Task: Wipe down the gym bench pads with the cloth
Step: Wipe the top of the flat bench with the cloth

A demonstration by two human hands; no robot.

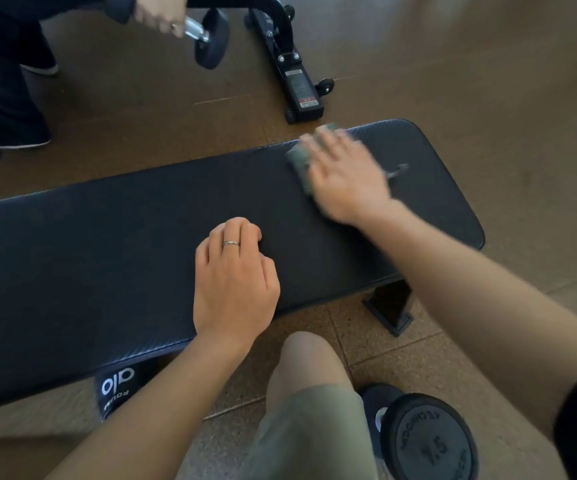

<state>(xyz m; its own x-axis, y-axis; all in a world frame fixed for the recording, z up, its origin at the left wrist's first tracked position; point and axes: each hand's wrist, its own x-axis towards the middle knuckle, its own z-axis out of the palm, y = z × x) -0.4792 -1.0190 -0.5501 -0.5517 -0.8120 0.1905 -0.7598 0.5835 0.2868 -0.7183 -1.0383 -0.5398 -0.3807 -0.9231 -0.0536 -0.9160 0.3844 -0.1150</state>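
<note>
A long black padded gym bench (107,244) lies across the view on a brown floor. My right hand (345,178), blurred by motion, presses flat on a grey-green cloth (299,161) near the bench's far right end; most of the cloth is hidden under the palm. My left hand (235,275) rests on the middle of the pad with its fingers curled under, a ring on one finger, holding nothing.
A black dumbbell (425,441) stands on the floor at the lower right, beside my knee (304,362). Another person's hand (158,12) holds a dumbbell (210,39) at the top left, next to their dark legs. A black machine base with wheels (297,81) sits behind the bench.
</note>
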